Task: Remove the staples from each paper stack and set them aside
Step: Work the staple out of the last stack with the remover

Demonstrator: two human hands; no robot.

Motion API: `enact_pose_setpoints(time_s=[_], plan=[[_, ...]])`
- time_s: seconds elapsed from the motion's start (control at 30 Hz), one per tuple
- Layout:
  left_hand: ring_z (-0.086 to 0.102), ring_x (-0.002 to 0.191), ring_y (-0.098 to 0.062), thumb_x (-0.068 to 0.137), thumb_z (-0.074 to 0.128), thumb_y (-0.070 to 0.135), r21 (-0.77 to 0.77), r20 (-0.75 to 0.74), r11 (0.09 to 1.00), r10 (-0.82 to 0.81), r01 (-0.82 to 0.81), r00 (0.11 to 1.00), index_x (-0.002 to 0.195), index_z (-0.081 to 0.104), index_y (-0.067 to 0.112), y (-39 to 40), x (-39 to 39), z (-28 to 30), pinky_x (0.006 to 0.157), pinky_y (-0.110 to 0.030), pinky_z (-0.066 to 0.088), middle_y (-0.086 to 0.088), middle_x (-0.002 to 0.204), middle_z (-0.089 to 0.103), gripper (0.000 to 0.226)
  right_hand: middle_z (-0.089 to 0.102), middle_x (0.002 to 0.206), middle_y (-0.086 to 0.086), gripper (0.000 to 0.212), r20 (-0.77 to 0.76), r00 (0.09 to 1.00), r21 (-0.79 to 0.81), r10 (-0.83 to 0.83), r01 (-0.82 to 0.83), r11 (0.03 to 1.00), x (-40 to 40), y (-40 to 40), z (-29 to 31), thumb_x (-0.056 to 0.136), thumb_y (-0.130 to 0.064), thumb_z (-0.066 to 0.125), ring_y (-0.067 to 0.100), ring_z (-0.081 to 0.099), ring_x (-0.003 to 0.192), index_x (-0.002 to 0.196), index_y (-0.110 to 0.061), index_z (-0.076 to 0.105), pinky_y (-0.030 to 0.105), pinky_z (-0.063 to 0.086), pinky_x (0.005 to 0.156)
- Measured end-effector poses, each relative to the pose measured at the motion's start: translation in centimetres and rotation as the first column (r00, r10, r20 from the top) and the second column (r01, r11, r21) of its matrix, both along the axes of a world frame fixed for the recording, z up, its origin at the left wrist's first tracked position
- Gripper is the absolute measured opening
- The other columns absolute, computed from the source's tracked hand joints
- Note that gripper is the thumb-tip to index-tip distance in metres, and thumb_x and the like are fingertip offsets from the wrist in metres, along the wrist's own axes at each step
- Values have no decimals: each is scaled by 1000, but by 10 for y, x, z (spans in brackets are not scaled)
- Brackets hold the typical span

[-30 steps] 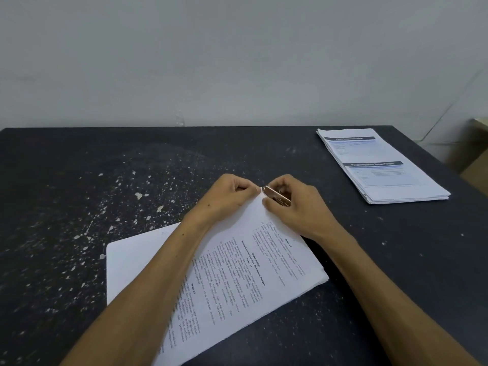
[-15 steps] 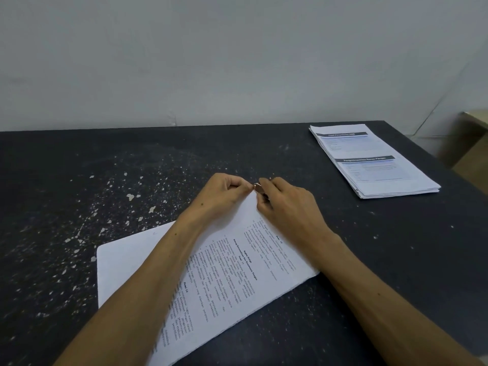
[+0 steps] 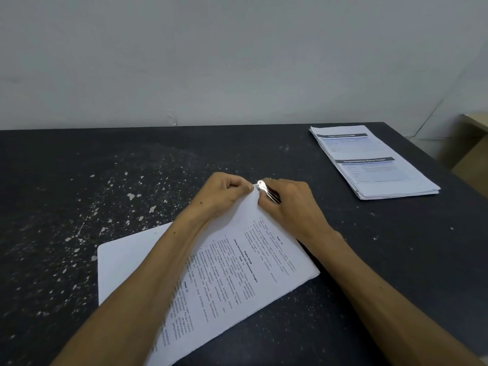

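Since the earlier frames the metal tool (image 3: 266, 191) in the right hand (image 3: 287, 204) has turned so its shiny tip now shows clearly at the far corner of the near paper stack (image 3: 237, 265), where half a second ago the fingers mostly covered it; both hands have stayed at that same corner. The left hand (image 3: 224, 194) has its fingers curled and pinches the corner of the top sheets, lifting it slightly off the dark table (image 3: 79, 180). The right hand is curled round the tool, with the tip touching or just beside the pinched corner. The staple itself is too small to make out, so whether it is already loosened cannot be told. My reading is that the tool tip is being worked under the staple at this corner, which puts this stack in the prying step, not yet freed. The near stack lies at an angle across the near middle of the table, under both forearms. A second paper stack (image 3: 375, 162) sits well apart at the far right of the table; whether it is stapled cannot be seen. White flecks (image 3: 130, 196) speckle the left part of the table. No loose staples can be made out anywhere on the surface.
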State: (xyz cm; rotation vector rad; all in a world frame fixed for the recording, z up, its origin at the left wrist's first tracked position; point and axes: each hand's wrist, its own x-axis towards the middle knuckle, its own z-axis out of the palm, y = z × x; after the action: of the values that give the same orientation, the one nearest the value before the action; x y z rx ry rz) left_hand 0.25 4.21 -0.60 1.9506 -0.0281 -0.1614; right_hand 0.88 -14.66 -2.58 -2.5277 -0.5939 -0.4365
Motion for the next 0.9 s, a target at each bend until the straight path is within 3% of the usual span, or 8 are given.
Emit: enact_pose_setpoints(time_s=[0.3,0.4,0.53,0.67,0.77,0.9], plan=[[76,83,-12,102,63,27,6,-50,1000,6,-6,999,97,83,24,-3,-2,4,79,-28,60,6,89,80,21,71,81,-18,16,-203,979,198,-7,48,979,0,-7,10,97,-29,67,2,66,77,103,-22,79,20,49,72],[76,79,-9,102,64,28,6,-47,1000,16,-16,999,98,83,22,-2,-2,4,76,-26,58,6,89,80,20,75,86,-13,18,-274,962,279,-9,88,956,4,-10,11,99,-31,66,5,69,81,100,-19,80,28,57,80],[77,82,-14,101,64,30,7,-47,1000,23,-22,999,98,83,23,-3,-4,5,81,-31,61,5,89,81,20,70,87,-10,9,-240,971,324,-10,90,942,3,-13,11,99,-27,63,9,65,78,104,-23,68,34,56,73],[78,86,-23,101,63,33,-3,-73,1000,-26,26,997,98,82,27,-1,-6,8,81,-36,61,0,91,80,21,68,94,-17,19,-98,995,128,18,-5,992,-4,-8,13,96,-41,69,6,65,82,110,-32,61,28,54,71],[77,84,-17,102,64,31,-54,-69,996,-78,74,995,99,83,25,0,-8,10,76,-28,59,-1,92,81,20,72,100,-16,15,21,1000,-37,12,-12,999,-2,-1,14,98,-46,64,8,67,89,109,-37,67,28,47,65],[77,85,-14,103,63,29,-45,-55,995,-88,85,995,101,82,25,0,-10,10,72,-20,58,2,92,81,19,71,99,-11,14,90,996,-157,24,-10,988,2,0,18,100,-42,60,14,66,85,107,-34,69,20,31,57]])
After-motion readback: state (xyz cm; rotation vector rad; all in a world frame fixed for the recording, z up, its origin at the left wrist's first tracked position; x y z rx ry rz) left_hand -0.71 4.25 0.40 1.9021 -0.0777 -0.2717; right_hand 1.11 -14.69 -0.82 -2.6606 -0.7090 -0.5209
